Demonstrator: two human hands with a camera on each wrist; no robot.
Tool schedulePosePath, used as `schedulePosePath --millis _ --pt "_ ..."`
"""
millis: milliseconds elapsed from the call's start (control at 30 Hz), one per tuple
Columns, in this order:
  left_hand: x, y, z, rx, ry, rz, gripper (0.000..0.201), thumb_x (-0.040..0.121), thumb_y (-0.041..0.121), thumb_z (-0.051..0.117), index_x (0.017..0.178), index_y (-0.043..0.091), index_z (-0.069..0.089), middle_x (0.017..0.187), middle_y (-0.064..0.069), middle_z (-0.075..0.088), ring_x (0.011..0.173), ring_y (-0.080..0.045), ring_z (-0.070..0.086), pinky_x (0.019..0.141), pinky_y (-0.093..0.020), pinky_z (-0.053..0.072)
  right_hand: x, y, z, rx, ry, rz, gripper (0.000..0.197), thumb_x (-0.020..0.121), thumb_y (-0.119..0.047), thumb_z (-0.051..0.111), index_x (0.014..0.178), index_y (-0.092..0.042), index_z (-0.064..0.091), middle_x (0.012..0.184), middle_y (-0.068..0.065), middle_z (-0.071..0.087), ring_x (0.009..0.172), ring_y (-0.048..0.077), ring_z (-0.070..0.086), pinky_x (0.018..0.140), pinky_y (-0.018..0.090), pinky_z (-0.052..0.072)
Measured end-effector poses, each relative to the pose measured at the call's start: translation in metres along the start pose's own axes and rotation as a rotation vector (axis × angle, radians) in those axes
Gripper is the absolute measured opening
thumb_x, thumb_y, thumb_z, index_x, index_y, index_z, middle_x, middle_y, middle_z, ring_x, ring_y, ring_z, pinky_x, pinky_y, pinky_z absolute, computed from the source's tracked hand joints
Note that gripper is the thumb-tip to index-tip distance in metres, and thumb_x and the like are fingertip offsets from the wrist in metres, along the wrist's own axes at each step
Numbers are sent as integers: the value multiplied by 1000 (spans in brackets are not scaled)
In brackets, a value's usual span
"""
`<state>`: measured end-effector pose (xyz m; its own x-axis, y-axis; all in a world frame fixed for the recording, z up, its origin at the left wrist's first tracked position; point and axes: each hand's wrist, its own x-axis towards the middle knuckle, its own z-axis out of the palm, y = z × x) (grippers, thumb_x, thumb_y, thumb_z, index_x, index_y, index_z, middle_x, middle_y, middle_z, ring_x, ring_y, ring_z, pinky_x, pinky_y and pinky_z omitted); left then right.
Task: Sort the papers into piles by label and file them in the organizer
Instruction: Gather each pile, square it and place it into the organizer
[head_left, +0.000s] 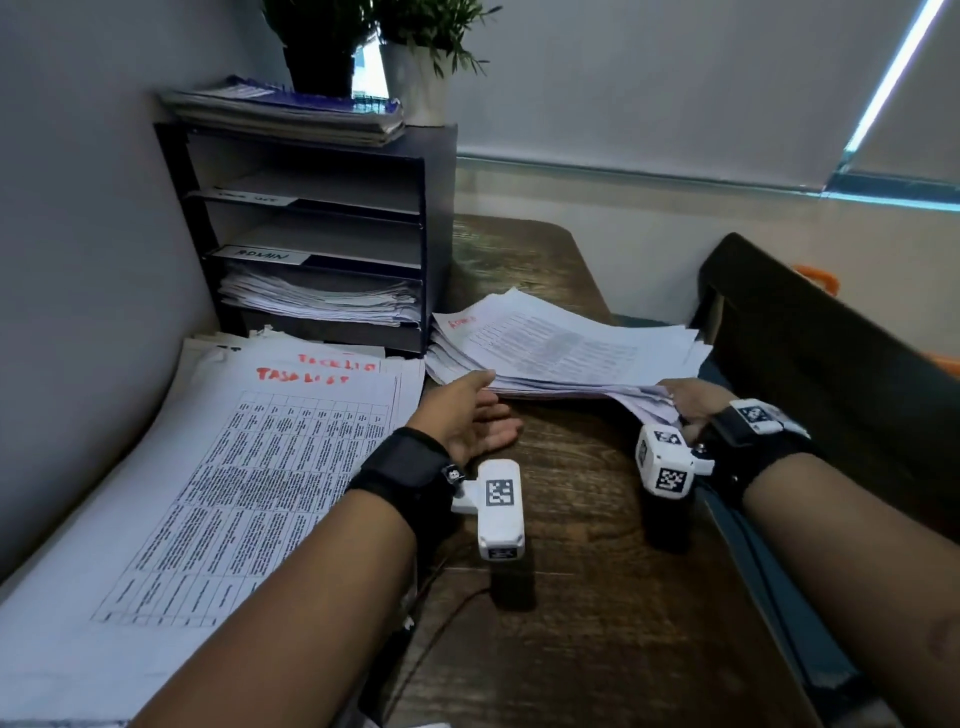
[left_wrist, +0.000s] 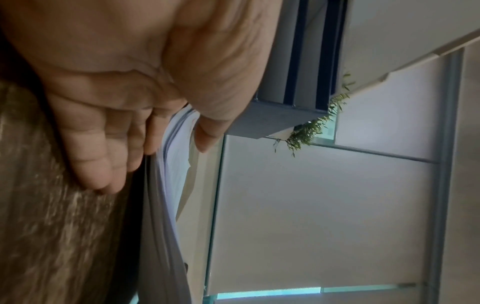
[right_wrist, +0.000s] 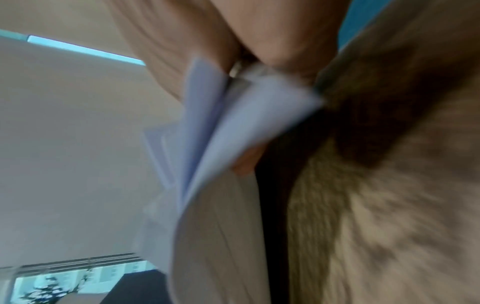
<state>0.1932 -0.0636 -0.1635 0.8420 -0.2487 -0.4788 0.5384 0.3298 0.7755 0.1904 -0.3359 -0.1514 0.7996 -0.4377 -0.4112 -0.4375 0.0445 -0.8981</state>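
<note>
A thick stack of printed papers (head_left: 561, 348) marked in red at its top left lies on the wooden table (head_left: 571, 597), right of the black organizer (head_left: 436, 218). My left hand (head_left: 485, 410) is at the stack's near left edge. Its thumb rests on top and its straight fingers (left_wrist: 88, 156) lie on the table along the stack's edge (left_wrist: 171, 156). My right hand (head_left: 685, 402) grips the near right corner, where the sheets (right_wrist: 233, 123) bend downward. A second pile headed "TASK LIST" (head_left: 234, 467) lies at the left.
The organizer has a shelf labelled ADMIN (head_left: 262, 255), with papers (head_left: 322, 301) lying in the slot below it. Notebooks (head_left: 291, 109) and two potted plants (head_left: 415, 67) stand on top. A dark chair back (head_left: 831, 364) rises at the right, close to the table edge.
</note>
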Motion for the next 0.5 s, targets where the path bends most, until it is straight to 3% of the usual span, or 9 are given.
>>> schedulePosePath --millis 67,133,200,267,300,367,433,500 --pt "-6 -5 6 3 -44 -49 49 99 38 58 127 2 41 127 -24 57 102 -39 66 83 -44 56 -22 11 -3 9 -40 48 14 101 -16 46 96 -5 53 68 7 55 43 17 58 29 17 41" --pt "-14 -10 15 21 -64 -49 53 97 43 61 130 4 47 129 -22 59 107 -38 64 84 -45 57 -44 27 -6 58 -166 137 19 101 -10 46 83 -4 48 44 8 52 25 16 48 28 15 34" --pt "-18 -16 26 189 36 29 55 93 45 67 129 4 58 118 -15 65 90 -27 67 64 -32 58 -70 44 -2 157 -273 186 16 100 -8 48 86 -2 51 42 10 54 25 16 48 27 17 35" --pt "-25 -20 35 354 184 147 45 92 36 70 122 3 63 113 -17 66 67 -17 58 44 -21 47 -96 59 7 252 -355 185 17 99 -5 46 97 8 58 59 19 65 37 22 61 32 22 45" --pt "-28 -22 38 411 217 168 34 91 27 72 116 5 64 119 -21 67 64 -17 56 45 -20 46 -107 66 12 286 -366 180 22 98 -2 46 107 14 58 77 26 70 51 28 69 40 29 54" --pt "-30 -26 35 510 243 185 21 87 12 73 104 11 61 126 -21 66 78 -17 58 64 -25 49 -119 77 15 322 -341 179 36 92 2 53 126 15 55 110 30 69 82 35 73 60 40 63" --pt "-38 -25 31 560 237 211 26 83 5 74 105 10 61 116 -19 68 88 -18 57 75 -29 48 -133 79 9 381 -327 138 42 86 -1 63 128 5 60 113 22 71 91 31 72 70 39 63" --pt "-47 -19 21 612 227 241 26 80 4 75 99 6 58 101 -14 65 86 -21 60 71 -29 50 -144 79 -4 485 -292 45 33 90 -14 64 122 -5 65 101 13 77 84 26 74 77 40 60"
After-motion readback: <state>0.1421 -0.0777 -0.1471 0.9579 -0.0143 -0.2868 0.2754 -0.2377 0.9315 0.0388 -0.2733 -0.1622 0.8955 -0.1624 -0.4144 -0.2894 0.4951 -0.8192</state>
